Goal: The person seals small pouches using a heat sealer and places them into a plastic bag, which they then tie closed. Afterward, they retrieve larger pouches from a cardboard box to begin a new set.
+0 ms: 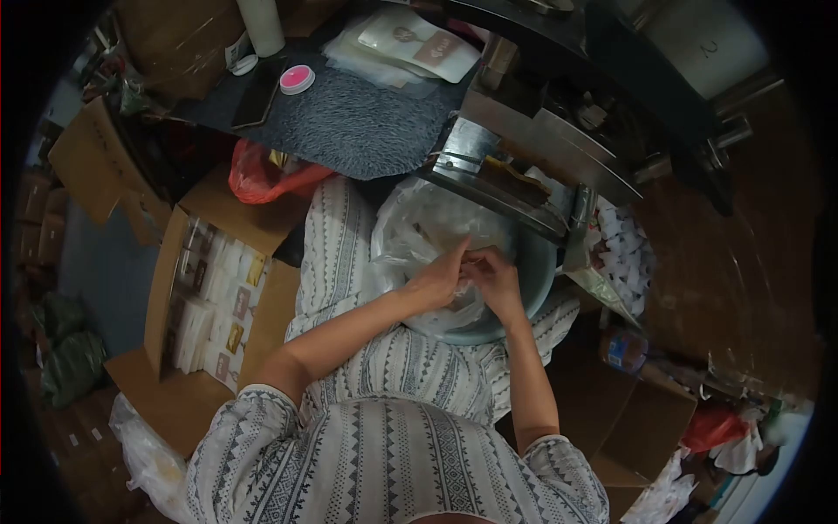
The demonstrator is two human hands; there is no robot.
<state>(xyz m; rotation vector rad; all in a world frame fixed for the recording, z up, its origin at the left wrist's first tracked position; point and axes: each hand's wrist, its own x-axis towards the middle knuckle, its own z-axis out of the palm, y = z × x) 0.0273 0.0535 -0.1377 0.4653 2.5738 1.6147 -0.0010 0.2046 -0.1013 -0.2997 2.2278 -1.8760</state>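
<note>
Both hands meet over a pale blue-green basin (537, 271) in the lap, lined with a clear plastic bag (401, 227). My left hand (436, 281) comes in from the left with its fingers pinched together. Against its fingertips, on the right, is my right hand (494, 278), its fingers bent and closed. Whatever lies between the fingertips is too small to make out. The bag's crumpled film spreads around and below the hands, and its contents are hard to tell.
An open carton (166, 288) of packaged items stands at left. Ahead, a dark textured mat (349, 127) bears a pink-topped round container (297, 79), a phone (260, 94) and printed bags (419, 44). A metal machine (546, 131) overhangs the basin's right side.
</note>
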